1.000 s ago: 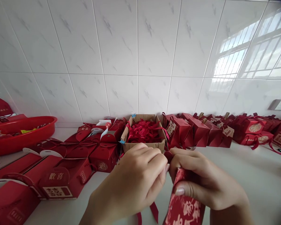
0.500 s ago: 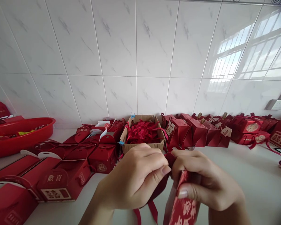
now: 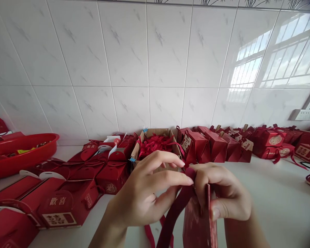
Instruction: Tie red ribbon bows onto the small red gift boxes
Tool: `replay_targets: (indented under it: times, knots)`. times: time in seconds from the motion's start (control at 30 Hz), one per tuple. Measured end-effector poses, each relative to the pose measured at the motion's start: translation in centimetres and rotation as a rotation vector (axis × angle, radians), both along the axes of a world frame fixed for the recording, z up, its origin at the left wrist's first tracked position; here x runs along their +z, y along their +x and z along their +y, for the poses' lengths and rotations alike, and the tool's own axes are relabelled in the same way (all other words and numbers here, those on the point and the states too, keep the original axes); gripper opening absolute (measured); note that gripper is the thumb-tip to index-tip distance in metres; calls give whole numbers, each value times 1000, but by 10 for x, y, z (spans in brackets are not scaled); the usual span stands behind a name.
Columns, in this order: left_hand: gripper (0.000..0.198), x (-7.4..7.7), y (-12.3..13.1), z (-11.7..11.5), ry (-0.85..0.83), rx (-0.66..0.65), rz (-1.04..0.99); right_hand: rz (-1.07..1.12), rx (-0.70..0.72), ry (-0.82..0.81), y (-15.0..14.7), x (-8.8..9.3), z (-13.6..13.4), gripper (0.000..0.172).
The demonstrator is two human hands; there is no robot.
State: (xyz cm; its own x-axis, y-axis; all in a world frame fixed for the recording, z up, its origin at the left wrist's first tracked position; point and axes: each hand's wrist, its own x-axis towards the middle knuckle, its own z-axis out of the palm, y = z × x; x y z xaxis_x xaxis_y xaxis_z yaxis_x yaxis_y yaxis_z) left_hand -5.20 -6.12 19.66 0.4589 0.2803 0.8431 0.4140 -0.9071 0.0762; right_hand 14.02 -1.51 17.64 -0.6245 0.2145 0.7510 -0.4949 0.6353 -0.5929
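Observation:
My right hand (image 3: pixel 224 193) is closed on the top of a red box (image 3: pixel 198 224) with pale print, which stands edge-on to the view near the front of the table. A dark red ribbon (image 3: pixel 174 210) runs from the top of that box down to the left. Beside it, my left hand (image 3: pixel 155 189) has its fingers apart, with the fingertips touching the ribbon by my right hand. Thinner red ribbon ends hang below my left hand. Just behind both hands is a cardboard box (image 3: pixel 155 132) full of red ribbons.
Closed and half-folded red boxes (image 3: pixel 67 203) cover the left of the white table (image 3: pixel 250 199). A red basin (image 3: pixel 45 151) holds small packets at far left. More red gift boxes (image 3: pixel 218 146) line the tiled wall at right, below a socket strip (image 3: pixel 302 114).
My left hand has opened from its closed grip and its fingers have spread. The held box has turned edge-on and more of the wide ribbon shows. The view has shifted slightly.

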Motion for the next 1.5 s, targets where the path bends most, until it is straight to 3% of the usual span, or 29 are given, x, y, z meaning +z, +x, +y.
replay_targets:
  times: [0.13,0.37,0.53,0.67,0.9,1.0,1.1,1.17,1.27,1.37,1.5]
  knots:
    - [28,-2,-3,9,51,-24,-13,-7,67,-62,-2,-3,8,18]
    - [15,6,-13,15,-39,-91,26,-161,191,-220,-9,-9,20,17]
    - [14,4,-15,21,-62,-133,-16,-133,276,-347,-12,-14,21,19]
    - [11,-4,-15,31,-171,-187,-149,-106,261,-438,-17,-14,19,20]
    - [2,-13,-17,37,-533,-188,-580,-83,233,-485,-7,-16,21,18]
    - [5,-11,-21,34,-655,-294,-680,-65,53,-493,10,-12,19,16]
    - [7,-7,-23,29,-705,-363,-675,-32,-312,-502,20,-5,13,14]
    - [6,-4,-21,25,-678,-340,-627,34,-605,-436,20,-1,9,14]
    - [2,-3,-16,19,-531,-238,-511,207,-960,-202,10,2,3,9]
    - [4,-3,-14,16,-314,-52,-442,333,-1100,14,-2,1,0,8]
    - [9,-4,-15,13,-107,87,-356,471,-1131,124,-15,-2,0,13]
